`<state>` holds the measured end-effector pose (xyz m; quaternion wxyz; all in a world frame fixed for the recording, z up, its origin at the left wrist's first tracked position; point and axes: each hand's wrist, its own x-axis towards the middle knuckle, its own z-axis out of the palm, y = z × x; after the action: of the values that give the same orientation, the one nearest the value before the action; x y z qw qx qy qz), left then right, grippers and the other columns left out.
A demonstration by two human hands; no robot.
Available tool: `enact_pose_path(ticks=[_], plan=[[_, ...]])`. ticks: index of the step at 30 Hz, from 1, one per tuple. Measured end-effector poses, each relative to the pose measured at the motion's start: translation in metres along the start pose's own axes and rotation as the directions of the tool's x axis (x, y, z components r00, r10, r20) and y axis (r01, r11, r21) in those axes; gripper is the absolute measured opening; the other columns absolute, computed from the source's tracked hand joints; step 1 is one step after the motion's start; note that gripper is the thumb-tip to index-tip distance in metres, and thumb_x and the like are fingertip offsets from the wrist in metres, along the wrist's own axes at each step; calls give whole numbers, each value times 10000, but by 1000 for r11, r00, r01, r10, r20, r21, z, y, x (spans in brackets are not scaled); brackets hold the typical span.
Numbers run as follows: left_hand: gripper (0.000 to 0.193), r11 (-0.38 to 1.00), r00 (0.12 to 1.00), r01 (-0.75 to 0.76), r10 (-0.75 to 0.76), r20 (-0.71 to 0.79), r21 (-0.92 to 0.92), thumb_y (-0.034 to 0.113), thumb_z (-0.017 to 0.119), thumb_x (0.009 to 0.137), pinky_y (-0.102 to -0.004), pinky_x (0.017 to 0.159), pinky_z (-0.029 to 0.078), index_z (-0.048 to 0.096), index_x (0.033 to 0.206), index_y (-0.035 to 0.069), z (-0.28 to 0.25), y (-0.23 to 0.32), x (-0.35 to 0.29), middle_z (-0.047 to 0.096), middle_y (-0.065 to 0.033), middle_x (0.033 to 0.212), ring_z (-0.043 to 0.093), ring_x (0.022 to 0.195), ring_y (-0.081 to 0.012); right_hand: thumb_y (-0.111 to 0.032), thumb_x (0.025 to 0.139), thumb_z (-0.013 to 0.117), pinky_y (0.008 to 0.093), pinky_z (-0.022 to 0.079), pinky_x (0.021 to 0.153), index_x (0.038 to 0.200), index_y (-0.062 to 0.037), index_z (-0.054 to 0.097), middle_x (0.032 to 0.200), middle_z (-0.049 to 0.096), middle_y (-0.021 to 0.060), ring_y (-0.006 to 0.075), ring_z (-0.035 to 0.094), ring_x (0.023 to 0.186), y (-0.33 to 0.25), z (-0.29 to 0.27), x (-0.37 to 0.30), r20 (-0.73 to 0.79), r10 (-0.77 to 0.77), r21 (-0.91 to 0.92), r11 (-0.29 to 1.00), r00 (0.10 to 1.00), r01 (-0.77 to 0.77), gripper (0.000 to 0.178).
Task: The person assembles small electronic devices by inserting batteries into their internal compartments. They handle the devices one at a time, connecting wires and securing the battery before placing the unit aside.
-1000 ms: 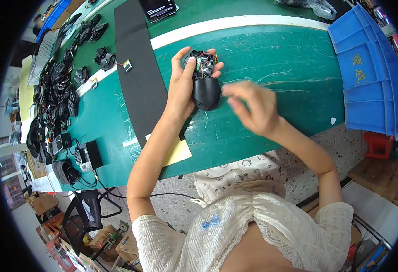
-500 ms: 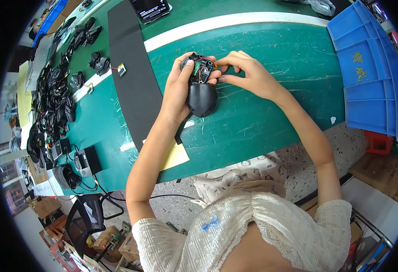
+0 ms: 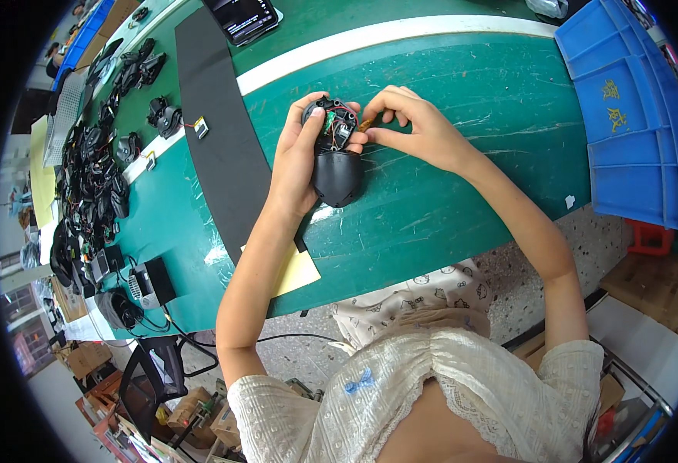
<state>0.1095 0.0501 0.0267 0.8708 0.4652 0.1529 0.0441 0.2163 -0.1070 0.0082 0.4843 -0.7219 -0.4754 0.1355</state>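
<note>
My left hand [image 3: 294,158] is closed around an opened black computer mouse [image 3: 337,179], its thumb on the near side and fingertips showing past the far side. The smooth rounded cover hangs toward me. In the open upper half a green circuit board [image 3: 330,121] and thin red wires can be seen. Just right of the mouse, my right hand [image 3: 420,131] pinches a small amber-coloured strip [image 3: 365,125] between thumb and forefinger, close to the left fingertips. Whether the strip touches the mouse I cannot tell.
Many black mouse parts [image 3: 92,166] lie heaped at the left. Small silver batteries [image 3: 201,127] rest near a long black mat [image 3: 219,116]. A yellow sheet [image 3: 296,272] lies by my left forearm. At the right stands a blue bin [image 3: 632,139]; a screen device [image 3: 242,19] lies at the back.
The mouse has shifted slightly left and down in the picture with my left hand. My right hand has moved slightly left and still pinches the amber strip.
</note>
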Motion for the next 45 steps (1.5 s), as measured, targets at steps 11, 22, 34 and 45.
enact_pose_path(ticks=[11,22,34,45], plan=[[285,989,999,6,2,-53,151,139,372,952,-281,653,547,333,1220,50,7,1,-4,530,-183,1142,633,765,-212,-67,891,530,223,473,669,992,10,490,897,591,69,96,582,767,-7,-3,0,-216,204,464,882,955,-83,133],[483,971,998,-58,61,-7,232,-52,397,798,-290,707,537,274,1248,72,9,0,-7,448,-177,1247,620,864,-241,-27,890,512,234,475,713,1080,27,490,909,560,58,103,570,806,-10,-11,-2,-295,127,196,978,947,-71,199],[509,952,990,-139,127,60,272,-101,403,815,-307,802,513,243,1261,88,7,-6,-4,435,-207,1240,582,1000,-274,-69,884,544,248,485,710,1046,6,505,889,567,68,106,568,844,-14,1,-4,-306,1,244,967,952,77,183],[564,942,987,-158,142,73,297,-73,460,784,-298,778,511,252,1283,87,3,-8,-4,476,-177,1165,603,863,-216,-77,845,599,276,498,723,1053,-13,525,905,611,86,142,609,811,-15,6,-7,-177,-7,166,985,984,37,230]])
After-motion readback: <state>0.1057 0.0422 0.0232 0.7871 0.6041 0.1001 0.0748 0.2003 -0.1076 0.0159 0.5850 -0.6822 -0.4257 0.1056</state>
